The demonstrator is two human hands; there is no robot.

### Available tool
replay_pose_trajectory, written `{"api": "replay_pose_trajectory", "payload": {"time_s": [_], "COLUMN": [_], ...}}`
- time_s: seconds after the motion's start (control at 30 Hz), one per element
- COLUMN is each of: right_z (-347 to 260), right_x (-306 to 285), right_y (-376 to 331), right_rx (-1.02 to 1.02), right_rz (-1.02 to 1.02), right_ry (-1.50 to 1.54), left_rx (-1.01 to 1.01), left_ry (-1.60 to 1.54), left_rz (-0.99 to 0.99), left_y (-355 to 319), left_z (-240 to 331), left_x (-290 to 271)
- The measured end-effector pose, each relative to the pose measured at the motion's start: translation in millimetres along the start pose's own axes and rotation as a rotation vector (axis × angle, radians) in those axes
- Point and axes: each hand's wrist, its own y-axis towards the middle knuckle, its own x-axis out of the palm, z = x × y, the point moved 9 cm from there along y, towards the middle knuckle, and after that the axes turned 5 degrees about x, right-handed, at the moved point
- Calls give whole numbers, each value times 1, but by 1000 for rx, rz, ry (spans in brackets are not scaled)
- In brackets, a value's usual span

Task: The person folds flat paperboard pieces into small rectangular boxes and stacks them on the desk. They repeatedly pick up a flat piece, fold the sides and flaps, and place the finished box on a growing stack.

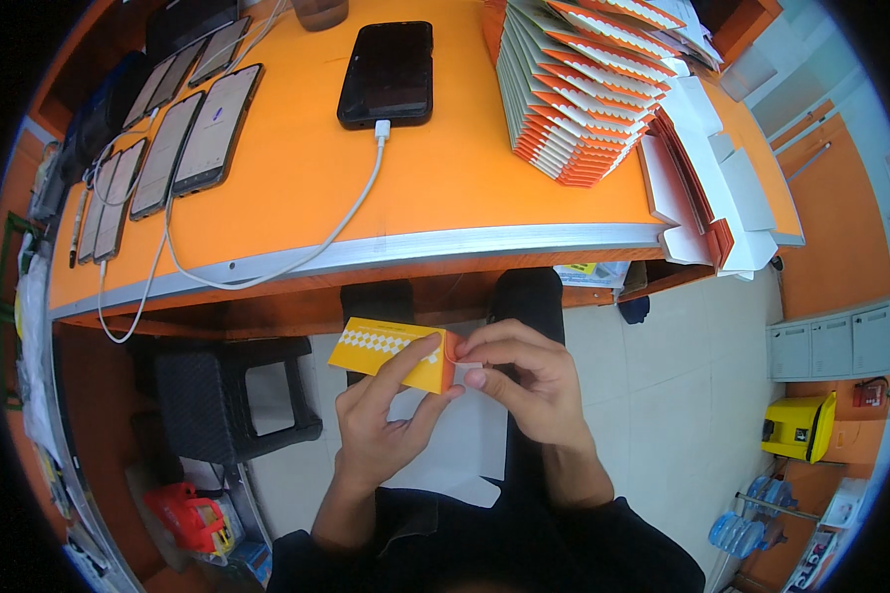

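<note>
A small yellow carton (391, 348) with a white diamond pattern and an orange end lies tilted above my lap. My left hand (381, 420) is closed around its lower side, thumb and fingers gripping near the orange end. At that end, my right hand (529, 385) pinches a pale flap (467, 373) between thumb and fingers. Whether the flap is tucked in or out I cannot tell. Under my hands, a white sheet of card (475, 435) rests across my lap.
On the orange desk (287, 168), a black phone (388, 74) is plugged into a white cable (351, 222). Several phones lie at the left. A stack of folded orange-and-white cartons (574, 109) stands at right, beside flattened white cardboard (727, 188). A black stool (208, 395) stands below left.
</note>
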Motion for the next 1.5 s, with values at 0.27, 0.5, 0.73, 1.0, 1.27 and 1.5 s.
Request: {"api": "replay_pose_trajectory", "payload": {"time_s": [0.27,0.5,0.73,1.0,1.27,1.5], "right_z": [-2,-14,-17,-18,-25,-29], "right_x": [6,-2,-2,-3,6,-5], "right_y": [2,2,-1,-2,-6,-4], "right_rx": [-6,-2,-23,-46,-11,-43], "right_rz": [-28,-24,5,20,-33,-89], "right_ry": [25,-141,-170,-177,-258,-220], "left_rx": [42,30,52,73,110,7], "left_ry": [56,5,38,67,139,-67], "left_rz": [34,-5,-28,-37,-43,-157], "left_y": [3,7,9,8,6,5], "left_z": [-4,-3,4,5,7,1], "left_x": [-1,-3,-5,-8,-6,-3]}}
